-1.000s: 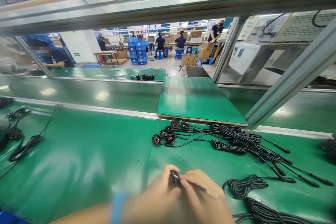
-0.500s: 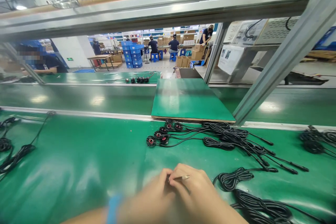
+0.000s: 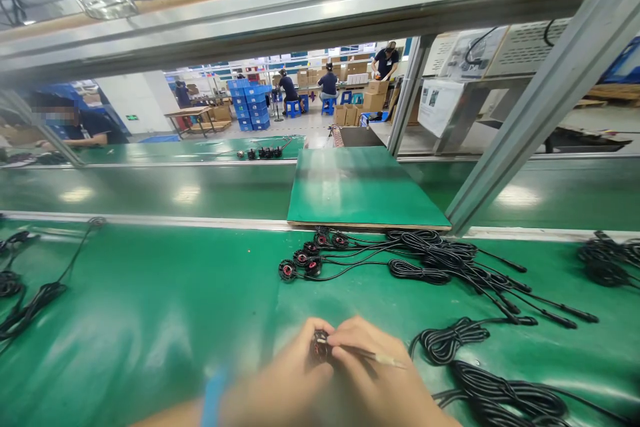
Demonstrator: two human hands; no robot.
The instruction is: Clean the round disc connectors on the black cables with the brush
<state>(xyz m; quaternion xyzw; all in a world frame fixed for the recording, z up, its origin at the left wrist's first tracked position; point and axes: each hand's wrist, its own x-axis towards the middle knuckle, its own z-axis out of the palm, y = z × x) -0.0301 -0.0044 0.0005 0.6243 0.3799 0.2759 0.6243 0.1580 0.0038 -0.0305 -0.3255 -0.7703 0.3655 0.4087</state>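
Note:
Low in the middle of the view, my left hand (image 3: 296,359) is closed around a small round black part (image 3: 319,348) with reddish bits at its centre. My right hand (image 3: 376,383) pinches a slim, pen-like tool (image 3: 384,359) with a pale end; its tip meets the black part, and its exact kind cannot be made out. Both hands sit close together above the green work surface (image 3: 175,293). Just beyond them lie several similar round black parts (image 3: 287,271) with red centres, joined to coiled black cables (image 3: 420,271).
More coiled cables lie at right (image 3: 450,340), with a cable bundle (image 3: 37,297) at the far left. A raised green board (image 3: 360,190) stands behind the parts. A slanted metal post (image 3: 530,100) rises on the right. Co-workers are in the background, one (image 3: 90,127) at left.
My hands have turned slightly, bringing the round black part into view. The slim tool now lies lower and more of its length shows. The cables stay in place.

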